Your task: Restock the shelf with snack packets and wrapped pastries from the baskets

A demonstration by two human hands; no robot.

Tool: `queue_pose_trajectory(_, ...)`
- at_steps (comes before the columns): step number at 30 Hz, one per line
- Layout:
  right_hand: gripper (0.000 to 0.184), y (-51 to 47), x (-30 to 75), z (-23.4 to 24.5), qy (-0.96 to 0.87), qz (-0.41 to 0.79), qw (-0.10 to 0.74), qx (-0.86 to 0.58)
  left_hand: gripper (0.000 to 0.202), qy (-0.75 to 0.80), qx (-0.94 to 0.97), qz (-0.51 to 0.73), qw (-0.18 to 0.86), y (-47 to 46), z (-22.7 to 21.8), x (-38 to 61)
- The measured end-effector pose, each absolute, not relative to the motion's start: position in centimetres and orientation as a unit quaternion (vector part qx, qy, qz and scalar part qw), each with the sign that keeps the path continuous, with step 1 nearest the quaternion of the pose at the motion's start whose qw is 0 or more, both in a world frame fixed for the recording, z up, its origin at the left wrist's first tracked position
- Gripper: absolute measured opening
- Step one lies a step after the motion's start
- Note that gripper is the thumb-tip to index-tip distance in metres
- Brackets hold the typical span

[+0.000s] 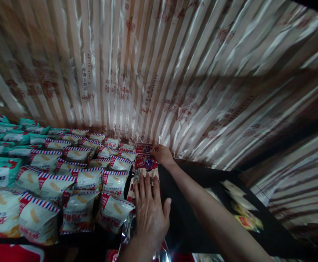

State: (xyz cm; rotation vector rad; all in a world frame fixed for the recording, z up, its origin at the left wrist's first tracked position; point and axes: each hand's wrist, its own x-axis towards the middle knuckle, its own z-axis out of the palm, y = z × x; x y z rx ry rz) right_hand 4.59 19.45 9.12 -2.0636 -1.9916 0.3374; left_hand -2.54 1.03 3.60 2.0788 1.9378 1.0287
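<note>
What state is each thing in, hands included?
Left hand: open, palm down over red packets.
Right hand: fingers bent at their edge; grip unclear.
Red packets: lined up, partly covered.
White packets: puffed, in rows.
Teal packets: in rows.
Yellow packet: lying down.
Striped sheet: hanging, creased.

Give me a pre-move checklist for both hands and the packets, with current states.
1. Left hand flat over the near part of the packet column, fingers extended: ok.
2. Right hand at the right edge of the red-and-purple packets: ok.
3. Right-hand grip firm: cannot tell, image dim and blurred.
4. White snack bags in rows left of the column: ok.
5. Black surface free of loose items: not ok, a yellow packet lies farther right.
6. Near end of the column visible: not ok, left hand and forearm cover part.
</note>
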Motion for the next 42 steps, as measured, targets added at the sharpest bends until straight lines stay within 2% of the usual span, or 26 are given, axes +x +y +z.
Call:
queue_pose_trajectory(3, 0.02, 19.8, 4.3, 9.0, -0.697, 0.061, 0.115, -0.705, 0.061, 0.646, 0.681, 0.339, 0.068, 1.2, 3.3, -2.5)
queue_pose_trajectory(8, 0.028, 19.5, 3.9, 8.7, -0.688, 0.044, 0.088, -0.719, 0.059, 0.649, 0.678, 0.339, 0.073, 1.2, 3.2, -2.4)
queue_pose_trajectory(11, 0.027, 18.6, 3.6, 8.6, -0.692, 0.015, 0.092, -0.716, 0.057, 0.647, 0.676, 0.345, 0.07, 1.1, 3.1, -2.4)
queue_pose_trajectory(15, 0.025, 17.6, 3.6, 7.6, -0.731, -0.041, 0.144, -0.665, 0.058, 0.643, 0.679, 0.346, 0.075, 1.1, 3.2, -2.5)
queue_pose_trajectory(19, 0.023, 16.9, 4.6, 6.5, -0.757, -0.034, 0.252, -0.602, 0.059, 0.642, 0.679, 0.348, 0.078, 1.2, 3.5, -2.7)
queue_pose_trajectory(23, 0.025, 15.1, 6.4, 6.2, -0.74, -0.004, 0.363, -0.566, 0.059, 0.63, 0.692, 0.343, 0.08, 0.9, 3.9, -2.7)
queue_pose_trajectory(26, 0.026, 12.1, 8.6, 5.8, -0.713, 0.027, 0.411, -0.568, 0.058, 0.621, 0.705, 0.333, 0.082, 0.5, 4.3, -2.5)
queue_pose_trajectory(34, 0.03, 3.8, 14.4, 3.5, -0.658, 0.195, 0.386, -0.617, 0.052, 0.607, 0.719, 0.331, 0.076, -0.8, 4.7, -1.8)
queue_pose_trajectory(37, 0.033, 3.2, 14.2, 4.1, -0.636, 0.264, 0.378, -0.619, 0.048, 0.59, 0.731, 0.334, 0.076, -1.5, 4.8, -1.5)
queue_pose_trajectory(42, 0.032, 4.3, 11.6, 5.7, -0.614, 0.334, 0.415, -0.583, 0.038, 0.554, 0.746, 0.362, 0.072, -3.1, 6.7, -1.7)
